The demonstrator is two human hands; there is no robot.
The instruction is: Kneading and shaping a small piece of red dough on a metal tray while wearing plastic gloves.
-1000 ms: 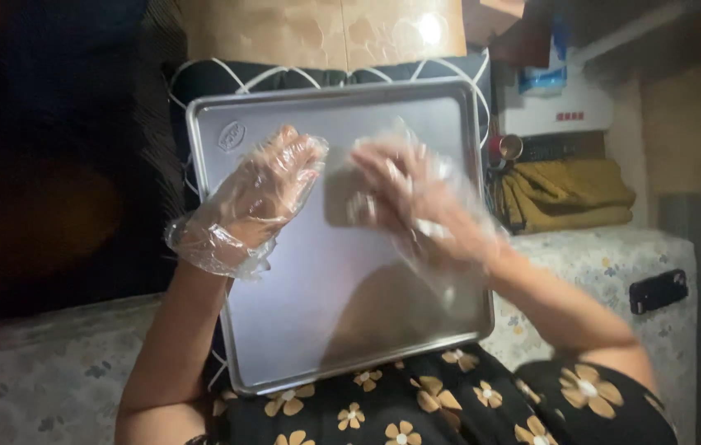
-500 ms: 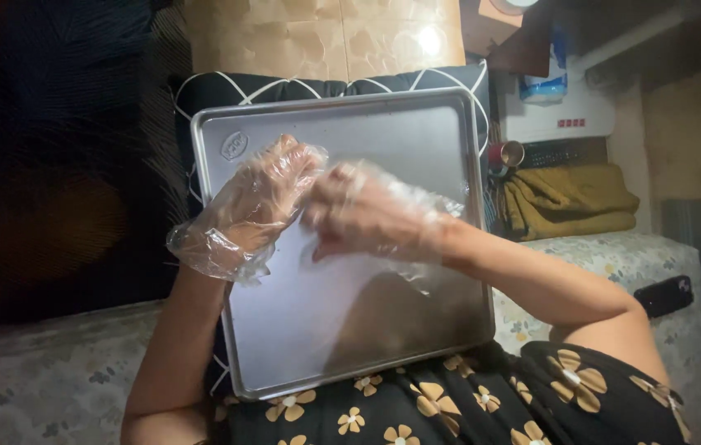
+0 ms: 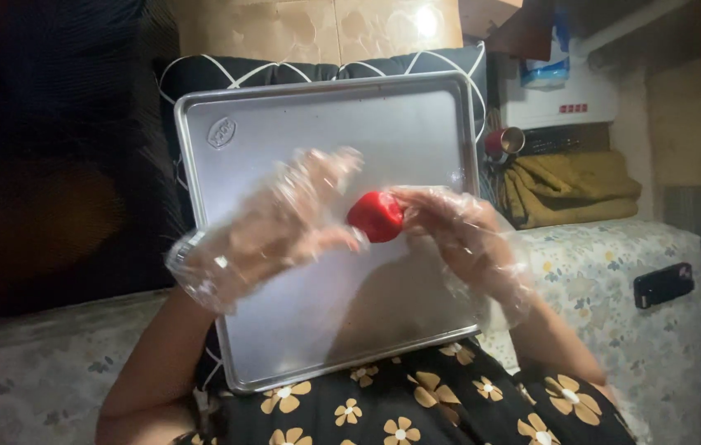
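Note:
Both my hands wear loose clear plastic gloves and hover over a bare metal baking tray point(image 3: 301, 140) that rests on my lap. A small red lump point(image 3: 376, 217) sits between them above the tray's middle. My right hand point(image 3: 457, 235) pinches the lump from the right with its fingertips. My left hand point(image 3: 284, 222) has its fingers spread, and its thumb touches the lump's left side. I cannot tell what the lump is made of.
A dark cushion with white lines point(image 3: 202, 74) lies under the tray's far end. On the right are a folded olive cloth point(image 3: 573, 185), a red cup point(image 3: 503, 142), and a black phone point(image 3: 663, 284) on the floral cover. My floral dress point(image 3: 416, 408) is at the near edge.
One second ago both gloved hands were flat on the tray with no lump in sight. They came together, and now the red lump shows between them, lifted off the tray.

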